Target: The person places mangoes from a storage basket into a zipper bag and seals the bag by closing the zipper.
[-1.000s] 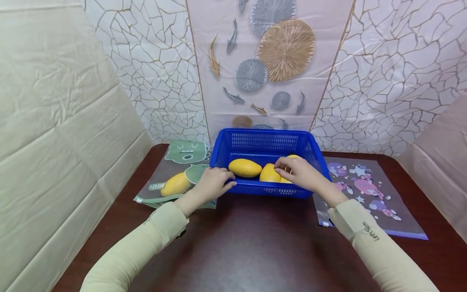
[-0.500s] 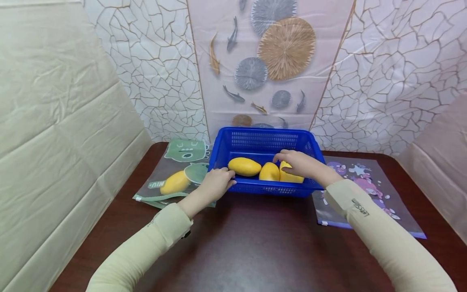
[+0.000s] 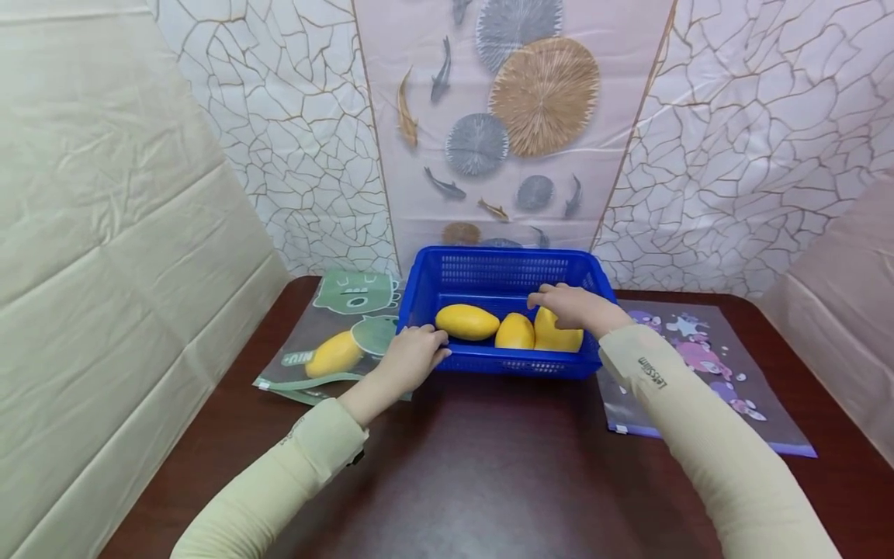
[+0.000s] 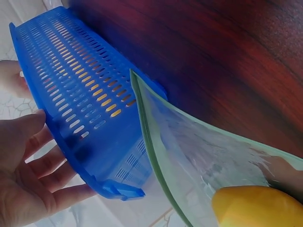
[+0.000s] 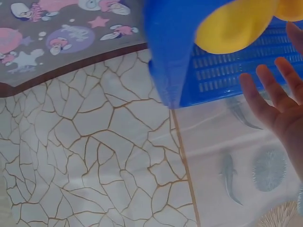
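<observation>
A blue plastic basket (image 3: 517, 362) stands at the back of the table with three yellow mangoes in it. At its front left corner, my left hand (image 3: 417, 353) holds the rim, the thumb outside and the fingers inside in the left wrist view. My right hand (image 3: 574, 306) hovers over the basket's right side, fingers spread and holding nothing. Just below it lies the right mango (image 3: 555, 335), which the hand partly covers. The middle mango (image 3: 515, 332) sits beside that one, and the left mango (image 3: 466, 321) lies on its side nearer my left hand.
Left of the basket lies a clear slider bag (image 3: 293, 357) with a green print and a mango (image 3: 334, 355) inside. A flat slider bag (image 3: 757, 404) with a purple edge lies on the right. A patterned wall covering (image 3: 321, 155) rises behind the table.
My right hand has drawn back from the right mango, its fingers loosening and moving slightly up, so more of that mango shows. The left hand stays at the basket rim.
</observation>
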Motion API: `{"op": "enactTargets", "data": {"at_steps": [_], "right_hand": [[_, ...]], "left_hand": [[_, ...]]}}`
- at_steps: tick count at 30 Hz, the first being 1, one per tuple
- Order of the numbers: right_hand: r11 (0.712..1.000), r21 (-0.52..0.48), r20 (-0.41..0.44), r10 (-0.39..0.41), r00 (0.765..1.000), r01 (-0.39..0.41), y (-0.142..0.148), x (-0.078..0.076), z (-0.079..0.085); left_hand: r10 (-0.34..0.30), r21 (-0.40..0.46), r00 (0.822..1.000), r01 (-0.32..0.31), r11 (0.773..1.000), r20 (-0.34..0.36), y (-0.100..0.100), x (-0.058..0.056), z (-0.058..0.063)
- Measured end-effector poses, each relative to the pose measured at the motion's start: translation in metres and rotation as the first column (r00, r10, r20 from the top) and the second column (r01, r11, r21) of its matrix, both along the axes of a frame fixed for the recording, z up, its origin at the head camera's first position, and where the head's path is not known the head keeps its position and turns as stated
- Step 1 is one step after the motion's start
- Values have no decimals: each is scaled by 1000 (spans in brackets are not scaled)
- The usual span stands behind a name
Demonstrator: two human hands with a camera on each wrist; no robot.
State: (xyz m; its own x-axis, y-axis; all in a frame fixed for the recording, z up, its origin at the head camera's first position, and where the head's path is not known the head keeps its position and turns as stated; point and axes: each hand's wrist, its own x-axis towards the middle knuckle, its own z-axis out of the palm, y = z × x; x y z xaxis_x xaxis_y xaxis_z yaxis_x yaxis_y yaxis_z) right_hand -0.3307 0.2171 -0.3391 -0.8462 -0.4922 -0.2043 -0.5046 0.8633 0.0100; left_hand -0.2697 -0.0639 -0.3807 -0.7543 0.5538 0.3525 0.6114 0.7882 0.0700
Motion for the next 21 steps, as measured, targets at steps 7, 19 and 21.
{"op": "enactTargets", "data": {"at_steps": [7,19,21], "right_hand": [[998,-61,19,31,999,-30,-5,-1,-1],[998,18,121,54,991,-57,-45,0,-32],[996,53,99,69,993,-74,-48,-2,-36]], "left_hand": [[5,-9,999,-5,1000,-39,-4,-1,-1],[8,-45,998,-11,999,-59,-1,0,-4],[12,-47,998,-15,999,-62,-1,-1,-3]]}}
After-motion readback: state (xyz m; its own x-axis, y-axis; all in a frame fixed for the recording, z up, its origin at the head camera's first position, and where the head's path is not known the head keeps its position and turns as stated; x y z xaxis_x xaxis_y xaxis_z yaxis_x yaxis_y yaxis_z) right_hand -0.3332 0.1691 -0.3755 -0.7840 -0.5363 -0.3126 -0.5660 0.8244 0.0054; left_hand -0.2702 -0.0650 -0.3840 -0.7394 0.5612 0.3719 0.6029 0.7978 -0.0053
